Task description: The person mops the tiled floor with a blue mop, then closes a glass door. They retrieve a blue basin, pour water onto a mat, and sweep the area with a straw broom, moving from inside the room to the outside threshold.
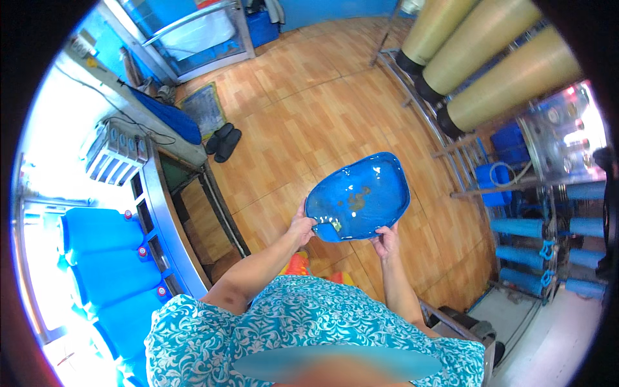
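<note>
A shallow blue plastic basin (382, 193) with a rounded outline is held out over the floor in front of my body. My left hand (303, 229) grips its near left rim. At the near right edge, my right hand (386, 241) holds the rim with the thumb on top. Brownish dirt (357, 199) lies in the middle of the basin, and a small pale green scrap (336, 226) sits close to the near rim. The inner surface is glossy and looks wet. Most fingers of both hands are hidden beneath the basin.
Wood-patterned tile floor (300, 126) extends ahead. Black slippers (224, 142) lie beside a doormat (203, 109) near a glass door (203, 43). Blue water jugs (109, 230) line the left counter. At right stand tan filter tanks (512, 80) and blue cylindrical filter housings (517, 227).
</note>
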Demonstrator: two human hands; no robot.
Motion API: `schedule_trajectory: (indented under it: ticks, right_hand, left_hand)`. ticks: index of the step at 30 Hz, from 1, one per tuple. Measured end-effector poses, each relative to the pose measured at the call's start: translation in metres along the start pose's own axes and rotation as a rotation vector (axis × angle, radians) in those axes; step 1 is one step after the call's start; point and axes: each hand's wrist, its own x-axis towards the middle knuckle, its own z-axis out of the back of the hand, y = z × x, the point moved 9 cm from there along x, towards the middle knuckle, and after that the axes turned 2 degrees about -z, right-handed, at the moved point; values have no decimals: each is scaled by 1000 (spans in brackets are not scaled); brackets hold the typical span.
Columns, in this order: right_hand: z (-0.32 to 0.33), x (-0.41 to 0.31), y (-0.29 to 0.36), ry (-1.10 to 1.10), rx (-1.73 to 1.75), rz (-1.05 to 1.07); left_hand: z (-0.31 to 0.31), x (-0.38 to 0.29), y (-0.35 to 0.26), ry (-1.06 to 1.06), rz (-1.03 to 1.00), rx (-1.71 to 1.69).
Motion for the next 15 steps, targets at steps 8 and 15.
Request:
schedule_trajectory:
  ticks: [8,15]
  right_hand:
    - [-152,122,-40,188,-101,-173]
    - [-278,219,-56,267,-230,-290]
  left_hand:
    - [50,33,-148,-26,-180,-141]
    - [89,81,-240,-151,-267,-292]
